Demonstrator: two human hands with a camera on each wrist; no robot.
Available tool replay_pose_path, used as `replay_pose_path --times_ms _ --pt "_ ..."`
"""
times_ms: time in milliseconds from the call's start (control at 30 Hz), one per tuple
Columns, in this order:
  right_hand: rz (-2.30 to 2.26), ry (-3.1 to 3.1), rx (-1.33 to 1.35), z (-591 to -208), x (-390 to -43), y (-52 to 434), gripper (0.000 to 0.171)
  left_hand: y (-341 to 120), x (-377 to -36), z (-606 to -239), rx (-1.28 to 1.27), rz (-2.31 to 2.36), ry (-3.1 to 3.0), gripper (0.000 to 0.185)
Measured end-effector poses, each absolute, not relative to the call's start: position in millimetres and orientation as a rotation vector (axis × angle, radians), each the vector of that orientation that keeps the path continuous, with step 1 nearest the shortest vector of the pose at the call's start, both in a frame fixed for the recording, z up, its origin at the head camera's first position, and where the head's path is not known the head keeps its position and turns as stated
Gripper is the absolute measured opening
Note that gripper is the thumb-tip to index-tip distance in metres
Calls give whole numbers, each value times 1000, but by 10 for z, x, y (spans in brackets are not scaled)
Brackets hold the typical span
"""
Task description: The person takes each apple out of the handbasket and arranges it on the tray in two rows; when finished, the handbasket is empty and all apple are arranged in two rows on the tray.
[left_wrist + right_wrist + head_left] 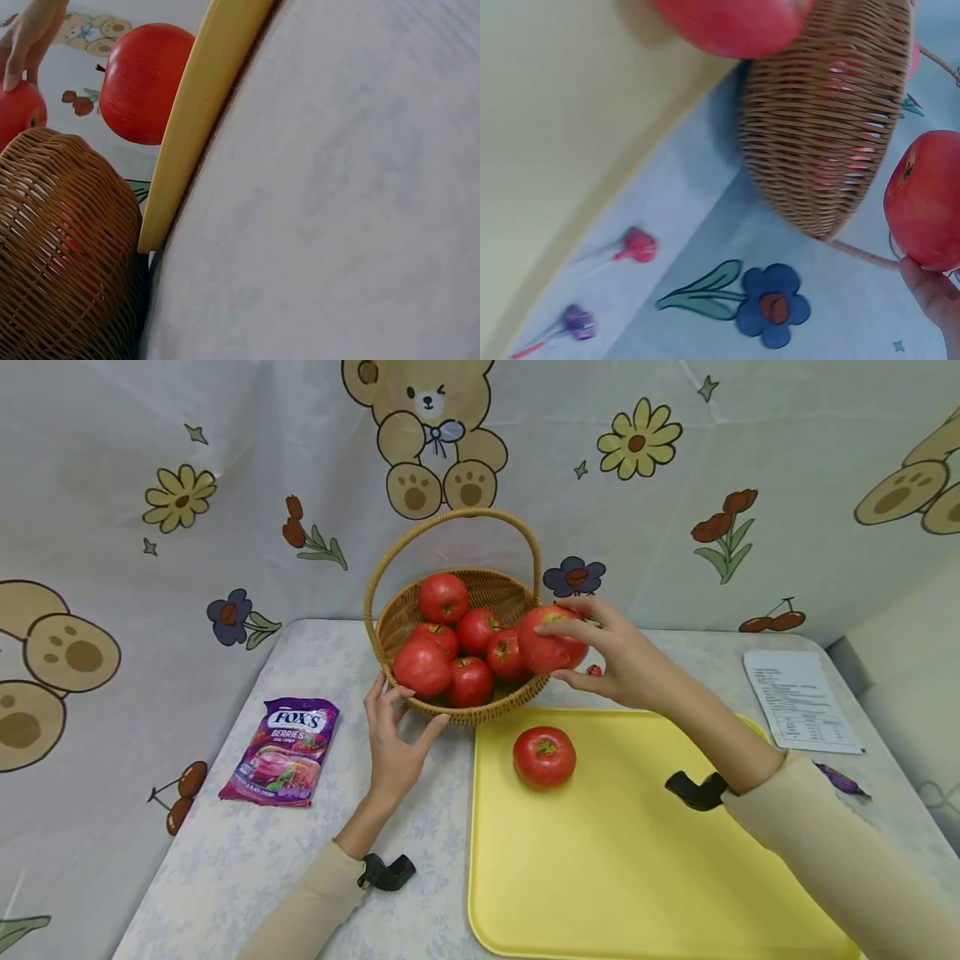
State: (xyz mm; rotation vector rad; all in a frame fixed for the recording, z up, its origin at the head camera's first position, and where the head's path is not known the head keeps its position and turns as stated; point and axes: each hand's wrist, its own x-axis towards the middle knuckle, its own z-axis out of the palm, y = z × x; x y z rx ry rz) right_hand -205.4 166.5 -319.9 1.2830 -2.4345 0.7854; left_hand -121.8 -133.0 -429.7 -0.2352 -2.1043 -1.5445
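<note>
A: What has the right hand (622, 660) got?

B: A large red tomato (551, 639). The fingers curl over its top and the thumb sits under it, so the hand grips it at the right edge of the wicker basket (450, 714). The right wrist view shows a fingertip under that same tomato, just beside the basket's woven wall.

A: And the left hand (393, 739)?

B: It rests against the near left side of the basket, fingers spread wide and fairly straight, thumb touching the rim. It grips nothing; it only touches the weave.

A: What lies ahead of the left hand?

B: The basket's tomatoes (450, 643), piled just beyond its fingertips, under the arched handle (450, 522).

A: Anything nearer the person than the right hand?

B: A yellow tray (637, 860) on the worktop (225, 860), and on it a single tomato (544, 757), below and a little to the left of the right hand. The tray's far edge stands close to the basket.

A: Out beyond the hands?

B: To the left of the left hand, well apart, lies a purple sweet packet (283, 750). To the right of the right hand lies a printed sheet (798, 697), and close to the right sleeve a small purple wrapped sweet (842, 781). A small red sweet (594, 671) sits just under the right hand's thumb.
</note>
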Motion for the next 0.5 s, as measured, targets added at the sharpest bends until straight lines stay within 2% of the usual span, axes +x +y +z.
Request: replay_pose_path --times_ms 500 --pt "692 -2602 1128 -3948 -1333 2336 68 -1322 -1224 -4303 -252 -1551 -2089 46"
